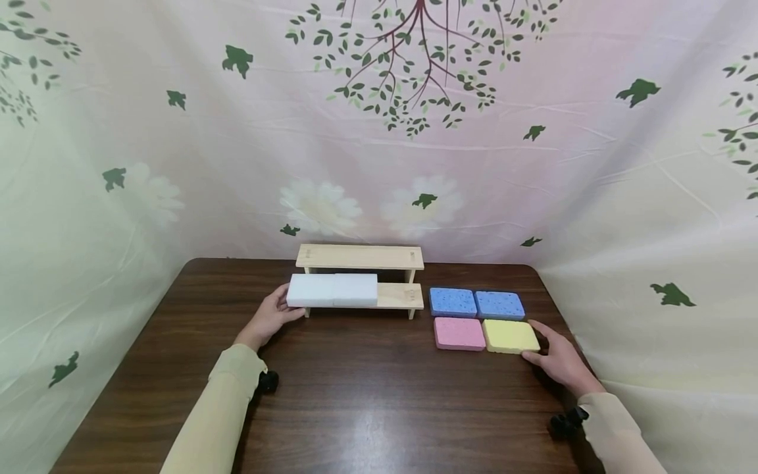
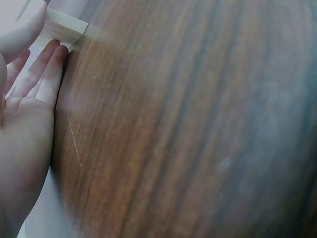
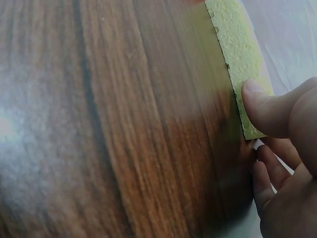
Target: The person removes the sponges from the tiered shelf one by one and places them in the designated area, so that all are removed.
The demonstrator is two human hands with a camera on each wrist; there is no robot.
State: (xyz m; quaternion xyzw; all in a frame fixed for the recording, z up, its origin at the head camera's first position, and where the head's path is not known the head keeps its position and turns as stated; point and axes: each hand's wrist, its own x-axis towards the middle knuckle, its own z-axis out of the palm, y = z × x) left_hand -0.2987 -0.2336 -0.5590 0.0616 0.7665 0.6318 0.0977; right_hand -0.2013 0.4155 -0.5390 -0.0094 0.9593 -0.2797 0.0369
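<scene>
Two white sponges lie end to end on the lower tier of a small wooden shelf. The left white sponge (image 1: 310,290) sticks out past the tier's left end. My left hand (image 1: 274,317) grips that end, with the thumb at the front corner and fingers at the far side; the left wrist view shows little of the sponge. On the table at the right, my right hand (image 1: 558,355) pinches the right end of a yellow sponge (image 1: 511,336). In the right wrist view the thumb (image 3: 262,111) presses on the yellow sponge's edge, and the other fingers curl behind and below.
The wooden shelf (image 1: 399,296) has a higher back tier (image 1: 361,257). Two blue sponges (image 1: 453,302) lie behind the yellow one and a pink sponge (image 1: 459,334). A patterned cloth (image 1: 367,164) surrounds the dark wooden table (image 1: 367,395) at the back and sides.
</scene>
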